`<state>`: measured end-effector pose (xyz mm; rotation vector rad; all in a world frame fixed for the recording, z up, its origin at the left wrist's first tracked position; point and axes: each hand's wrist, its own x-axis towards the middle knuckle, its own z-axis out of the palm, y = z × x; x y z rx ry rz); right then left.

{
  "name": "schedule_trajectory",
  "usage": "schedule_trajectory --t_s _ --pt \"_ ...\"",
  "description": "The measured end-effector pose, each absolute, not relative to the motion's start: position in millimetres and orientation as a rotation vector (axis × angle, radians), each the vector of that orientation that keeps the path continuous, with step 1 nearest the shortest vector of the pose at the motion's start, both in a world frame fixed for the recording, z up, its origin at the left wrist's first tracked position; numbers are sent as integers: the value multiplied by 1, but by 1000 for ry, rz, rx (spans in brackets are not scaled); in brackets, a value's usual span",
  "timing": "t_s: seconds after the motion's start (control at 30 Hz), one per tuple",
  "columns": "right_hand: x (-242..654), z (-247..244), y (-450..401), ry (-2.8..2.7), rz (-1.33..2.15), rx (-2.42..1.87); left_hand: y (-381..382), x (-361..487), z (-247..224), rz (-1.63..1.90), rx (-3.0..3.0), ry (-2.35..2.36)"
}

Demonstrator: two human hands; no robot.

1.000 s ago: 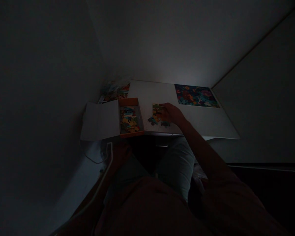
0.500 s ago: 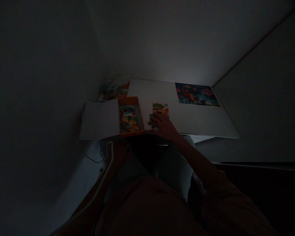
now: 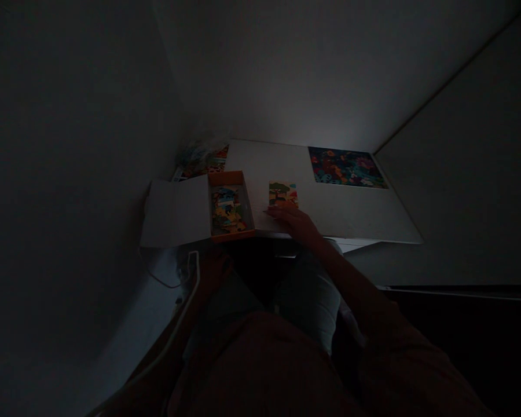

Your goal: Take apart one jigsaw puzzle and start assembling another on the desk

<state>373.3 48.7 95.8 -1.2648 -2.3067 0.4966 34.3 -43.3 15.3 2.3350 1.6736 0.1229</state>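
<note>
My right hand is over the front of the white table, its fingers closed just below a small section of joined puzzle that shows a green tree. At its fingertips a thin pale edge shows, which looks like a puzzle piece turned edge-on; most of it is hidden by the hand. To the left, an open orange-rimmed box contains many loose puzzle pieces. My left hand rests low by my lap under the box, too dark for its fingers to be made out.
The box's white lid flap spreads out to the left. A dark, colourful picture sheet lies at the table's back right. Behind the box are clear plastic wrap and more printed sheets. A white cable runs along my left arm.
The puzzle piece under my right hand was seen flat and dark; now only a thin edge shows. My fingers have drawn together and down, uncovering more of the joined section. My left hand stays put.
</note>
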Motion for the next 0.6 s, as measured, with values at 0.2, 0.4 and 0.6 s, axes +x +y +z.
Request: schedule_trajectory --t_s 0.2,0.4,0.6 --pt "387 102 97 -2164 309 -1389 -44 36 16 149 2358 1664" --pt "385 76 104 -2295 271 -1505 -42 34 17 111 2355 1655" --pt "389 70 66 -2383 206 -1482 -43 33 10 178 2378 1652"
